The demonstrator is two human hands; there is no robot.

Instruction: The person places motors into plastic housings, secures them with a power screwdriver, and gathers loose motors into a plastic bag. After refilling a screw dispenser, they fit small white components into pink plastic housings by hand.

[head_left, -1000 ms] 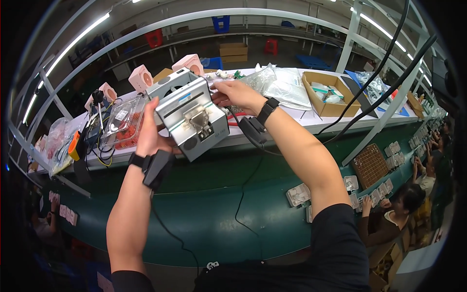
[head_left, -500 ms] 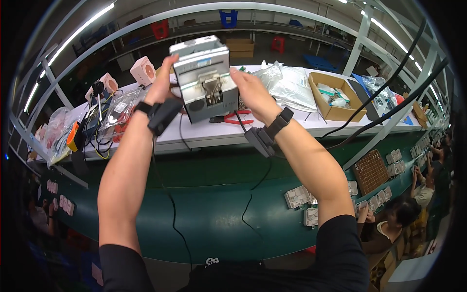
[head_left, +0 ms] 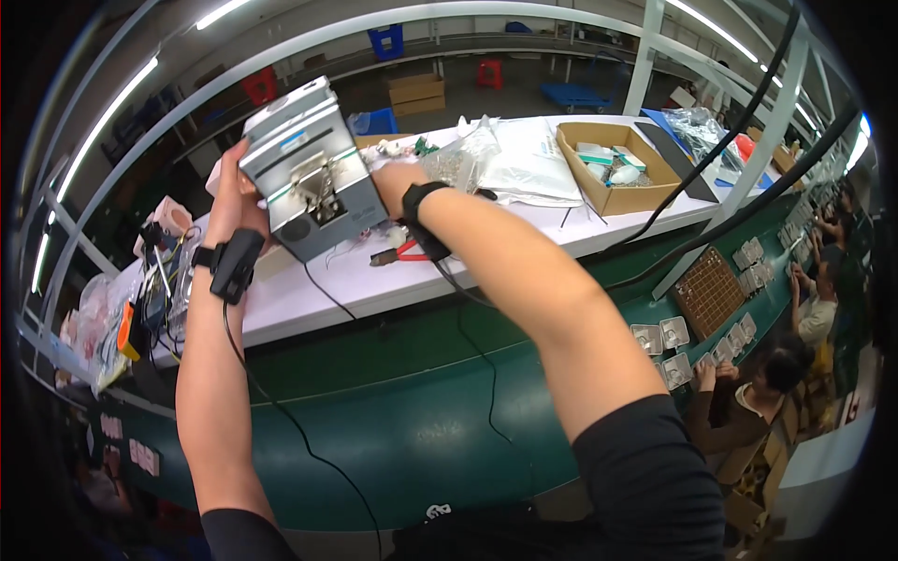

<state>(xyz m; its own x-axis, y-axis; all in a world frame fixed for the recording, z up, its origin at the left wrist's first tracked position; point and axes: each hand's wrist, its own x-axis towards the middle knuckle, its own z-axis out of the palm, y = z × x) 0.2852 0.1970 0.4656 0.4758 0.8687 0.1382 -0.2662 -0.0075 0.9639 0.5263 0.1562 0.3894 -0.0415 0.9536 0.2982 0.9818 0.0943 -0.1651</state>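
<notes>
A grey box-shaped machine [head_left: 313, 178] is tilted above the white bench, with a bare metal mechanism and a round dark patch on its front. My left hand [head_left: 230, 194] grips its left side, the fingers partly out of sight behind it. At the machine's right side is my right hand [head_left: 397, 187]; its fingers are hidden behind the casing, so their grip does not show. Both wrists carry black straps with small dark units and cables. Red-handled pliers [head_left: 400, 253] lie on the bench just below the right wrist.
Plastic bags [head_left: 528, 164] and an open carton [head_left: 613, 192] of small packets sit right of the machine. Pink housings [head_left: 171, 217] and tangled cables stand at left. A green conveyor [head_left: 412, 449] runs in front, with trays and co-workers at right. Thick black cables hang at upper right.
The machine has moved left in the picture and tilts more. My right hand has gone from its upper right edge to lower behind its side. The view has swung to the right.
</notes>
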